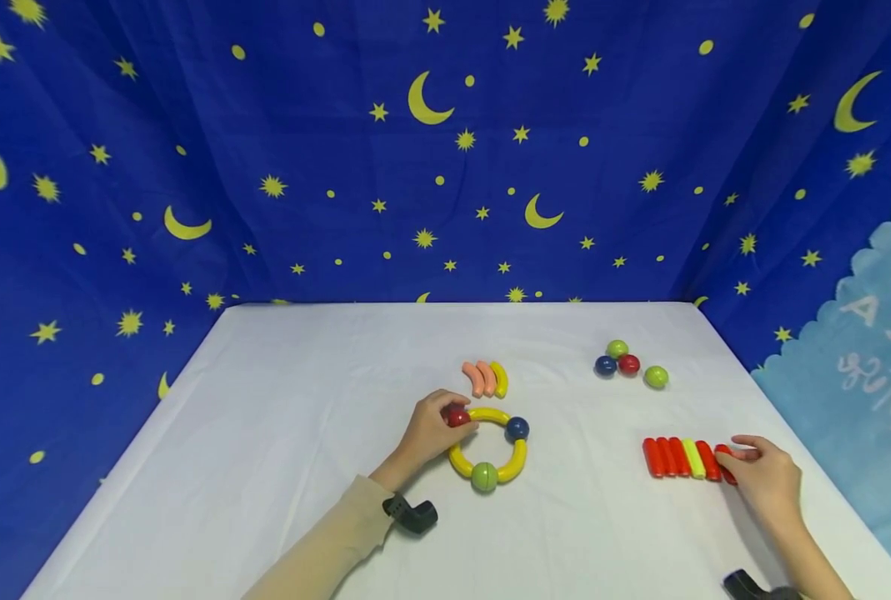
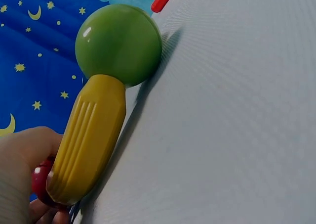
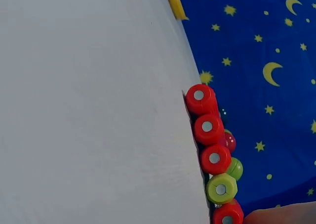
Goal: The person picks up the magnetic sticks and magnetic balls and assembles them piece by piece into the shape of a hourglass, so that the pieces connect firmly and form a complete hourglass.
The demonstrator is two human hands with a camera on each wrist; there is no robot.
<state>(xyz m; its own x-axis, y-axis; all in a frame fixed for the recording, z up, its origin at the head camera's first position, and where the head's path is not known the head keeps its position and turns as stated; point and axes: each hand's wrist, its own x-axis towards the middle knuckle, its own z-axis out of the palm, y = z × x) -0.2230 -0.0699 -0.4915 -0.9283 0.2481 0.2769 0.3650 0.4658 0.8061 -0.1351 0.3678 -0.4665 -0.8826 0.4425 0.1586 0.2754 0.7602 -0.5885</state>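
Note:
A ring of three curved yellow pieces [image 1: 516, 461] joined by a red ball [image 1: 457, 417], a blue ball [image 1: 517, 428] and a green ball [image 1: 484, 477] lies on the table. The left hand [image 1: 432, 429] pinches the red ball between thumb and fingers; in the left wrist view that hand [image 2: 29, 155] is beside the yellow piece [image 2: 89, 140]. At the right, the right hand [image 1: 769, 479] pinches a red stick [image 1: 726, 463] at the end of a row of red sticks [image 1: 663, 457] with one yellow-green stick [image 1: 693, 459] among them. The right wrist view shows metal discs on the stick ends [image 3: 207, 126].
Two pink curved pieces [image 1: 478, 378] and a yellow one [image 1: 499, 379] lie behind the ring. Loose green [image 1: 657, 377], blue [image 1: 606, 366] and red [image 1: 628, 364] balls are at the back right. A starry blue curtain [image 1: 445, 167] stands behind the white table [image 1: 302, 375].

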